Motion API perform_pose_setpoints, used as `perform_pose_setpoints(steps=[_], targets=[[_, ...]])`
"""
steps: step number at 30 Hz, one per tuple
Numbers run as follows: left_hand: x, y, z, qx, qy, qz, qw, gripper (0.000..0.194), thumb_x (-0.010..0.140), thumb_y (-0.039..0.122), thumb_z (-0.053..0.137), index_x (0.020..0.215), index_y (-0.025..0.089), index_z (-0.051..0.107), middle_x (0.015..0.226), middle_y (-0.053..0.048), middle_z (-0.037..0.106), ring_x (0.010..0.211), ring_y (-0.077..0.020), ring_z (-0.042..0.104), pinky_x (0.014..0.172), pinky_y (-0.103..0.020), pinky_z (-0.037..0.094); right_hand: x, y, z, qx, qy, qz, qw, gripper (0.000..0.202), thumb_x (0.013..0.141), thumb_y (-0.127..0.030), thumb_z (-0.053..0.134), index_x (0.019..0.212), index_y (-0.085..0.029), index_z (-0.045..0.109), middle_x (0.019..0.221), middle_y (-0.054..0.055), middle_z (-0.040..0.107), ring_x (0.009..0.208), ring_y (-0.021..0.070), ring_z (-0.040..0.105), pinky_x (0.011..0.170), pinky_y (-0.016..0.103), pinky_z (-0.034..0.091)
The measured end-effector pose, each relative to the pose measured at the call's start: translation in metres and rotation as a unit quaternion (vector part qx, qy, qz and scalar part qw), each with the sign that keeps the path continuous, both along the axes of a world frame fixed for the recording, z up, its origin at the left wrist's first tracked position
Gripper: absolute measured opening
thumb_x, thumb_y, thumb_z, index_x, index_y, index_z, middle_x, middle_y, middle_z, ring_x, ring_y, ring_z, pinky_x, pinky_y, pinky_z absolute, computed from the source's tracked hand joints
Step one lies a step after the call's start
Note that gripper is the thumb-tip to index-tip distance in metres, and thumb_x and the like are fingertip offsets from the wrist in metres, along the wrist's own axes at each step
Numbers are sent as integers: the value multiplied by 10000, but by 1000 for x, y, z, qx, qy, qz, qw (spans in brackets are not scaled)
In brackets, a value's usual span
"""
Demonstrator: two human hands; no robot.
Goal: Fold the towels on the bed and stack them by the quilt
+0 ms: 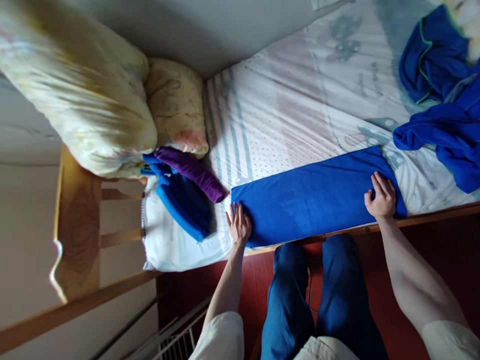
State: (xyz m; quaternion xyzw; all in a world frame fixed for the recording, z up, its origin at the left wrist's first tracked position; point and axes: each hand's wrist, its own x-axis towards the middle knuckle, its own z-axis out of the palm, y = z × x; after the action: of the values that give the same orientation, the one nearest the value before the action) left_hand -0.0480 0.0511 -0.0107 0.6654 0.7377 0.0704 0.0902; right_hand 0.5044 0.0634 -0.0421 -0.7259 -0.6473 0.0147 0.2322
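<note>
A blue cloth [307,197], folded into a long flat strip, lies along the near edge of the bed. My left hand [239,224] rests at the strip's left end, fingers spread and partly over its edge. Near the right end, my right hand [381,197] lies flat on the fabric with its fingers stretched out. Neither hand grips anything. Left of my left hand are a folded blue garment [183,202] and a rolled purple cloth [195,175] partly on top of it.
A patterned white sheet [285,100] covers the mattress. Crumpled blue clothes [446,120] lie at the right. Two pale floral pillows [101,90] lean at the left by the wooden headboard [80,230]. A grey wall [210,30] borders the far side; a wire rack [180,335] stands below.
</note>
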Motion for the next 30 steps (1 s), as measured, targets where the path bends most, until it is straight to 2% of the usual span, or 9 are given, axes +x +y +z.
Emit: perform_pose_setpoints(steps=[3,5,10,14,17,20,23,26,30], targets=[[20,18,-3,2,-16,-108,994,619,1028,306,377,1624,148,431,1705,-165,355,1643,-313,169,1338,-608,127,0,0,0,-5,18,3,1000,639,834,-207,545,1468,-157,598,1524,148,615,1374,322,608,1238,529,411],[28,36,-6,-1,-28,-118,993,607,1039,333,364,1606,141,460,1712,-167,338,1646,-321,155,1332,-616,149,0,-1,1,-11,26,1,1000,646,833,-201,547,1477,-166,591,1533,143,609,1386,324,601,1248,537,396],[6,77,-13,-1,-32,-2,1000,650,1051,378,315,1612,65,417,1720,-231,283,1639,-352,183,1310,-645,180,1,-1,1,-17,23,3,1000,665,840,-192,535,1504,-169,563,1554,144,590,1405,325,588,1255,545,387],[-12,86,-12,12,-35,67,997,666,1051,383,314,1622,44,370,1715,-262,268,1641,-354,175,1310,-663,133,2,-2,-1,-20,13,5,1000,679,839,-191,532,1517,-175,551,1568,137,577,1421,330,572,1257,545,384],[13,72,-9,62,-28,57,996,637,1051,363,341,1596,40,409,1740,-255,189,1655,-352,77,1314,-673,64,2,-2,-3,-16,9,1,1000,694,829,-190,536,1523,-181,550,1570,129,576,1422,331,567,1254,544,390],[65,39,-10,65,-42,-88,993,577,1042,338,399,1566,110,482,1751,-192,219,1658,-321,72,1332,-630,113,1,-1,-3,-19,10,-1,1000,693,828,-186,532,1520,-175,555,1567,127,579,1413,324,574,1256,547,391],[110,5,-18,38,-81,-201,976,558,1027,277,396,1566,171,498,1688,-159,395,1634,-280,228,1327,-585,215,0,0,1,-24,14,1,1000,686,824,-178,529,1510,-158,561,1564,136,580,1413,319,575,1262,557,385],[126,-9,-26,62,-100,-169,979,606,1008,236,371,1605,157,440,1638,-170,471,1601,-263,325,1314,-567,259,-1,0,4,-29,14,4,999,693,827,-166,526,1519,-153,552,1571,139,572,1431,316,560,1270,560,378],[120,-5,-33,68,-107,-145,981,642,982,230,384,1618,159,419,1638,-160,475,1584,-267,362,1311,-544,269,-1,-2,7,-38,8,4,999,694,848,-159,506,1542,-154,532,1586,133,558,1446,303,548,1279,547,371]])
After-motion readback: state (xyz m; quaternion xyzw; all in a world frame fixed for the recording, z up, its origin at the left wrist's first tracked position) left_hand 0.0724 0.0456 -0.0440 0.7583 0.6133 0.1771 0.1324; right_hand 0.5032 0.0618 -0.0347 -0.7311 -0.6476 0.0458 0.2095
